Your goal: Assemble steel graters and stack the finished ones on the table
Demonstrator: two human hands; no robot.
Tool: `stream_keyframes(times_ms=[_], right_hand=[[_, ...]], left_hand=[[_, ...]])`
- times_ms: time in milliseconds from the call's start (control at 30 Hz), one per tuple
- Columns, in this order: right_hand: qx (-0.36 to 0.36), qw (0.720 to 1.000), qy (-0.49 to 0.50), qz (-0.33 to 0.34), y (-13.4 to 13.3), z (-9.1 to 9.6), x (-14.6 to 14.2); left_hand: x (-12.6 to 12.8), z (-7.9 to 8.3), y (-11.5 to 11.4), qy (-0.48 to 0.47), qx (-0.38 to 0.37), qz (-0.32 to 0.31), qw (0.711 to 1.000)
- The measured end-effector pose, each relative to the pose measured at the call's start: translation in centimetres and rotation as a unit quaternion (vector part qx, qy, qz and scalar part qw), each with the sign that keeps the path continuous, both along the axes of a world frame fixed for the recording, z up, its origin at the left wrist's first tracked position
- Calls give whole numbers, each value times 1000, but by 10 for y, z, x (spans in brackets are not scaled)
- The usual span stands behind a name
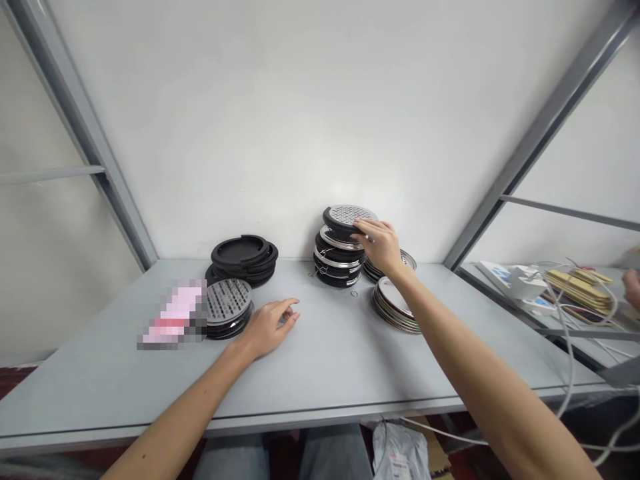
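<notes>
My right hand [381,245] reaches to the back of the grey table [320,373] and grips the top round black disc with a perforated metal face [349,217] on a tall stack of such discs [338,261]. My left hand [270,325] rests on the tabletop with its fingers loosely curled, holding nothing. Just left of that hand sits a low stack topped by a perforated disc [228,303].
A pile of plain black rings [244,256] stands at the back left. Two stacks of thin metal plates [395,308] lie right of the tall stack. A blurred pink patch [175,315] is on the left. Cables and another person's hand [633,288] are at far right.
</notes>
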State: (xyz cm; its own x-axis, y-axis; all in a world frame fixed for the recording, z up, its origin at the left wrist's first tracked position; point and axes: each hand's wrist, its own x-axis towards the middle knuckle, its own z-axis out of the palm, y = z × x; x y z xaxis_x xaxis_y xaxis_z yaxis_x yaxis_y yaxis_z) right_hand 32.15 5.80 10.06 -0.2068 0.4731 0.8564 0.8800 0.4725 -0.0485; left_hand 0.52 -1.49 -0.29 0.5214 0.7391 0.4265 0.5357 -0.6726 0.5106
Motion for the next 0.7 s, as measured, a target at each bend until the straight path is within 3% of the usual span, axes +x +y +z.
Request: stream_keyframes(times_ms=[200, 400, 533, 700], right_hand=[[-44, 998, -4, 33, -3, -8, 2], [-65, 998, 12, -11, -12, -13, 0], [-122, 991, 50, 8, -13, -18, 3], [-124, 991, 55, 23, -7, -22, 3]], left_hand=[[0, 1, -1, 3, -2, 2, 1000], [0, 3, -2, 8, -13, 7, 1000], [0, 2, -2, 8, -27, 1, 1000], [0, 2, -2, 13, -37, 2, 999]])
